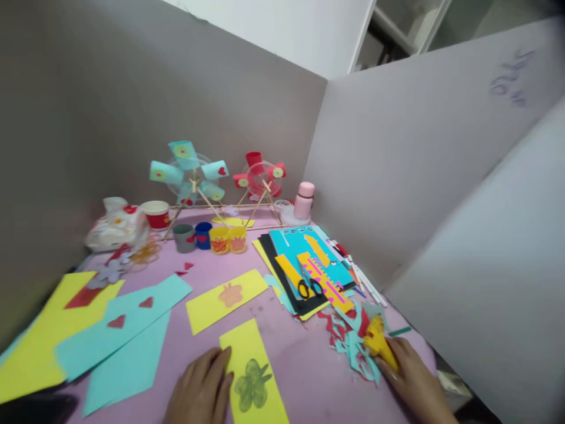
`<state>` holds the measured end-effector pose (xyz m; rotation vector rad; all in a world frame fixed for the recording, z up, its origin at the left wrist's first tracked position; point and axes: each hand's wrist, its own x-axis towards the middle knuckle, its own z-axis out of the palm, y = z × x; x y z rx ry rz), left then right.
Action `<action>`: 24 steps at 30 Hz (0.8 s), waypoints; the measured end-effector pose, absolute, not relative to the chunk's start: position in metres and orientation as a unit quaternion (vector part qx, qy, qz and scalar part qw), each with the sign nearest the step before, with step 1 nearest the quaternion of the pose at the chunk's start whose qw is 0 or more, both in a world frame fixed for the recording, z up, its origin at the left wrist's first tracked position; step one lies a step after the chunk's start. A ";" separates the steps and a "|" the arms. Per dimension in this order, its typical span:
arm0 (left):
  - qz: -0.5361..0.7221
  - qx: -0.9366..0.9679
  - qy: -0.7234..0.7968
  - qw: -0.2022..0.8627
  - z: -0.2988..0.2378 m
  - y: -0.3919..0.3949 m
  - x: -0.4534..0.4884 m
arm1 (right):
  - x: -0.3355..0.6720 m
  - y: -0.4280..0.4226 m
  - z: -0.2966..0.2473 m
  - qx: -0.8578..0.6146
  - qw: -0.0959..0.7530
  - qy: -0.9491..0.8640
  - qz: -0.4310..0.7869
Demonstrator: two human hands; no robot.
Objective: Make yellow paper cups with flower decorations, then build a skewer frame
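Observation:
At the bottom middle, my left hand (199, 386) lies flat with its fingertips on the left edge of a yellow paper strip (271, 397) bearing a dark green butterfly shape (253, 386). My right hand (412, 377) is closed around a yellow glue gun (380, 341) at the right, beside a heap of red and light-blue paper scraps (353, 347). Another yellow strip (203, 312) with an orange butterfly shape (231, 294) lies beyond my left hand. Light-blue strips (90, 347) with red hearts lie to the left.
Two stick-framed wheels with paper cups, one light blue (194, 185) and one red (266, 187), stand at the back. Small paper rings (184, 238), a pink bottle (304, 201), stacked sheets (282, 235) with black scissors (310, 288) and markers (366, 282) surround the work area. Grey partitions (353, 165) enclose the table.

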<state>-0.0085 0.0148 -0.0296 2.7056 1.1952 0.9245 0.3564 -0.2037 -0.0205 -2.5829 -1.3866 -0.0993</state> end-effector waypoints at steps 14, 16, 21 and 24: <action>0.262 0.865 0.413 0.117 0.001 -0.010 -0.013 | 0.243 -0.130 0.028 -0.741 0.351 -0.504 0.272; 0.264 0.870 0.402 0.109 -0.001 -0.012 -0.016 | 0.211 -0.113 0.024 -0.696 0.356 -0.473 0.406; 0.266 0.884 0.373 0.097 -0.008 -0.013 -0.020 | 0.176 -0.082 0.017 -0.665 0.413 -0.435 0.446; 0.274 0.883 0.362 0.118 -0.008 -0.014 -0.020 | 0.172 -0.072 0.012 -0.623 0.458 -0.371 0.514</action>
